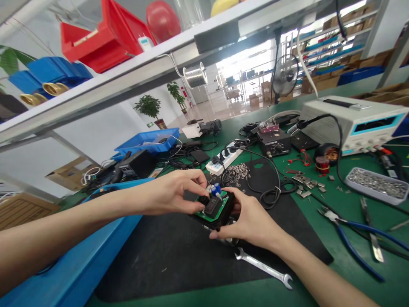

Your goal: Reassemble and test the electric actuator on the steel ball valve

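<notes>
Two forearms (96, 212), cut off by the frame, reach over the bench (204, 299). The left hand (179, 189) pinches a dark part (203, 199), half hidden by fingers; the right hand (254, 218) clasps a black housing (228, 208) above the mat (159, 256), inside its near edge. The soldering station (275, 143)'s lettering is illegible. Blue capacitors (216, 188) stand on the housing's green board (208, 218).

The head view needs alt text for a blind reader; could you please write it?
A right hand holds a black housing with a green circuit board; the left hand touches a black part. A wrench lies across the edge of a black mat.
</notes>
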The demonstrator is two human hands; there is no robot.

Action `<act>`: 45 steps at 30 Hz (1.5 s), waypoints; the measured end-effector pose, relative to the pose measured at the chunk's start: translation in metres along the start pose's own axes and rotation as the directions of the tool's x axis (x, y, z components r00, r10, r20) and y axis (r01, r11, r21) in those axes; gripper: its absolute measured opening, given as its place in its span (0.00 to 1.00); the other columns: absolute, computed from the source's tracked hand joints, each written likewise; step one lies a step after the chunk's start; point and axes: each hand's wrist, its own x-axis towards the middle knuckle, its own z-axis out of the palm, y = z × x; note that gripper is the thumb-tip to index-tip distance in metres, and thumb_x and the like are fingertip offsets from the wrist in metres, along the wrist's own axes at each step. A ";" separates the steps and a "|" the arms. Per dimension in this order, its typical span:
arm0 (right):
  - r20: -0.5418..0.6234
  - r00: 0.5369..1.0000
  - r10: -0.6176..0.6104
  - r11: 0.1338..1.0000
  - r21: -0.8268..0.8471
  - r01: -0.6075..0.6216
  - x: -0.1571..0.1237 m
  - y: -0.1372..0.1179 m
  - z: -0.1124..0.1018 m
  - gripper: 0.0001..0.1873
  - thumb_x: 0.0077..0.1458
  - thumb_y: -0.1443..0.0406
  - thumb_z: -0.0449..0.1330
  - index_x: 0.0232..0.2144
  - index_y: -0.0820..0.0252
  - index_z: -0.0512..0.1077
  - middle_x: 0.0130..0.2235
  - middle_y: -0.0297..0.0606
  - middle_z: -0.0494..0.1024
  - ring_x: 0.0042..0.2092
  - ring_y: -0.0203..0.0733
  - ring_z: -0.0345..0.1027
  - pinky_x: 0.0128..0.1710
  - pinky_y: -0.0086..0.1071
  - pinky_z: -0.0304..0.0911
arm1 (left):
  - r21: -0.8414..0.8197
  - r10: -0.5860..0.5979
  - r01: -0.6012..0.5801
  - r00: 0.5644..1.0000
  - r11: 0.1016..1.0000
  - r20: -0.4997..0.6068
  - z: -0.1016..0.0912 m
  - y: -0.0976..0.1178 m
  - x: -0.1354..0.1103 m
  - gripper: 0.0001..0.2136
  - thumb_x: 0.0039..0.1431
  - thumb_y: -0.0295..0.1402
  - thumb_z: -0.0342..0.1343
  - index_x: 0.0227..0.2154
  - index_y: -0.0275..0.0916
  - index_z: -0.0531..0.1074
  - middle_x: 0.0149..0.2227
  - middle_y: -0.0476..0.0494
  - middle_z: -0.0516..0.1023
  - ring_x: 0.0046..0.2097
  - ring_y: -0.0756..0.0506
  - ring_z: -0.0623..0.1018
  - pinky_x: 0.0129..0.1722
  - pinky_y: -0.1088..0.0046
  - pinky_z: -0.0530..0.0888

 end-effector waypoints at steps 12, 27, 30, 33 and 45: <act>-0.041 0.998 -0.057 0.998 -0.041 0.055 -0.001 -0.005 0.004 0.52 0.29 0.52 0.80 0.58 0.45 0.67 0.47 0.31 0.82 0.46 0.47 0.76 0.46 0.38 0.71 | -0.003 0.025 -0.025 0.998 1.000 0.054 -0.001 -0.008 -0.005 0.09 0.63 0.34 0.59 0.43 0.46 0.81 0.45 0.46 0.72 0.43 0.48 0.75 0.43 0.78 0.70; 0.275 0.957 0.093 0.865 0.455 -0.214 0.050 0.017 0.012 0.41 0.51 0.46 0.69 0.61 0.54 0.64 0.59 0.47 0.74 0.57 0.50 0.72 0.56 0.44 0.68 | -0.056 -0.098 0.097 0.995 0.994 -0.023 0.019 -0.063 -0.041 0.11 0.63 0.34 0.59 0.47 0.47 0.80 0.46 0.45 0.73 0.46 0.46 0.75 0.46 0.75 0.72; 0.253 0.960 0.120 0.870 0.439 -0.225 0.056 0.019 0.022 0.45 0.48 0.44 0.70 0.63 0.54 0.64 0.62 0.50 0.72 0.60 0.53 0.69 0.58 0.44 0.66 | -0.108 -0.138 0.134 0.990 0.985 -0.032 0.027 -0.077 -0.049 0.11 0.65 0.32 0.58 0.47 0.43 0.80 0.46 0.44 0.73 0.46 0.46 0.75 0.48 0.73 0.72; 0.280 0.951 0.129 0.883 0.404 -0.238 0.063 0.020 0.023 0.49 0.46 0.45 0.72 0.65 0.56 0.63 0.64 0.50 0.69 0.63 0.52 0.65 0.61 0.42 0.63 | -0.175 -0.114 0.101 0.991 0.979 -0.070 0.037 -0.094 -0.057 0.11 0.64 0.29 0.57 0.46 0.41 0.81 0.46 0.44 0.74 0.47 0.46 0.75 0.49 0.71 0.72; 0.381 0.914 0.141 0.833 0.453 -0.317 0.095 0.022 0.032 0.31 0.51 0.48 0.70 0.53 0.54 0.74 0.49 0.40 0.80 0.49 0.46 0.73 0.48 0.38 0.66 | -0.363 0.007 -0.102 0.967 0.926 -0.255 0.062 -0.145 -0.059 0.16 0.57 0.22 0.63 0.46 0.46 0.81 0.45 0.45 0.75 0.45 0.46 0.77 0.46 0.70 0.75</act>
